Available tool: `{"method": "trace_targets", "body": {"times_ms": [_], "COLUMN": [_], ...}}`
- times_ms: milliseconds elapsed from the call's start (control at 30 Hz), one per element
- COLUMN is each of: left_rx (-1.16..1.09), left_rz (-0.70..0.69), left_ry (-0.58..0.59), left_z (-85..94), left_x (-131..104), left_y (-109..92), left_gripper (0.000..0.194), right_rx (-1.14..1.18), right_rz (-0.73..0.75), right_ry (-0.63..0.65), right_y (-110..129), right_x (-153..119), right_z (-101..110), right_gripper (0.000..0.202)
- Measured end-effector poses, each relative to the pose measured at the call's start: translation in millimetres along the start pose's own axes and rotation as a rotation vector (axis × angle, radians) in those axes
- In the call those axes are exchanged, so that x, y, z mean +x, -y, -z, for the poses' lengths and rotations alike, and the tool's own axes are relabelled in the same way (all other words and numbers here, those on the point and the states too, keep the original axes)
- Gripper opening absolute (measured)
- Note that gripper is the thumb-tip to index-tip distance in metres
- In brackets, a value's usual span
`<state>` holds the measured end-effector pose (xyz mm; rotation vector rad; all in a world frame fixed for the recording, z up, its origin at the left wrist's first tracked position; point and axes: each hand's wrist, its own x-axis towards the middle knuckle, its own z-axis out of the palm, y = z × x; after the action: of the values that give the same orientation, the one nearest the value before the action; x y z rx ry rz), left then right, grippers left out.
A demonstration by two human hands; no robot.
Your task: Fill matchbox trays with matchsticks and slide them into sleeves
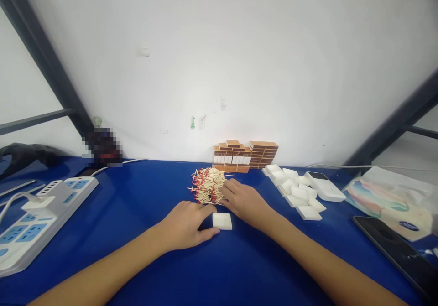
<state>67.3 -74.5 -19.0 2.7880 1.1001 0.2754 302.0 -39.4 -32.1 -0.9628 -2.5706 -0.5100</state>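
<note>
A loose pile of red-tipped matches [208, 186] lies on the blue table. Just in front of it is a small white tray [222, 221]. My left hand [191, 226] is at the tray's left end, thumb and fingers apart around that end. My right hand [241, 199] reaches the right side of the pile with its fingers bent together; whether matches are between the fingertips is hidden. Behind the pile, brown matchbox sleeves [263, 154] are stacked against the wall. More white trays [294, 189] lie in a heap to the right.
A power strip [77, 194] with a plugged-in adapter and cable is at the left. At the right are a white device [325, 186], a tissue pack [392, 201] and a black phone [393, 246]. A white wall [260, 69] borders the table [219, 269].
</note>
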Motion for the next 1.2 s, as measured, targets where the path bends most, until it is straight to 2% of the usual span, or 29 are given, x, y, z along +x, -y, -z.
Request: {"method": "trace_targets", "body": {"times_ms": [300, 600, 1200], "left_rx": [0.015, 0.006, 0.008], "left_rz": [0.01, 0.025, 0.017], "left_ry": [0.009, 0.006, -0.019], "left_z": [1.4, -1.1, -3.4], "left_x": [-0.2, -0.1, 0.0], "left_y": [0.1, 2.9, 4.8], "left_gripper": [0.036, 0.036, 0.036], "right_rx": [-0.056, -0.056, -0.136], "right_rz": [0.036, 0.028, 0.041], "right_ry": [0.012, 0.018, 0.013], "right_y": [2.6, 0.1, 4.7], "right_x": [-0.3, -1.0, 0.0], "right_z": [6.3, 3.6, 1.4], "right_gripper": [0.017, 0.009, 0.01]}}
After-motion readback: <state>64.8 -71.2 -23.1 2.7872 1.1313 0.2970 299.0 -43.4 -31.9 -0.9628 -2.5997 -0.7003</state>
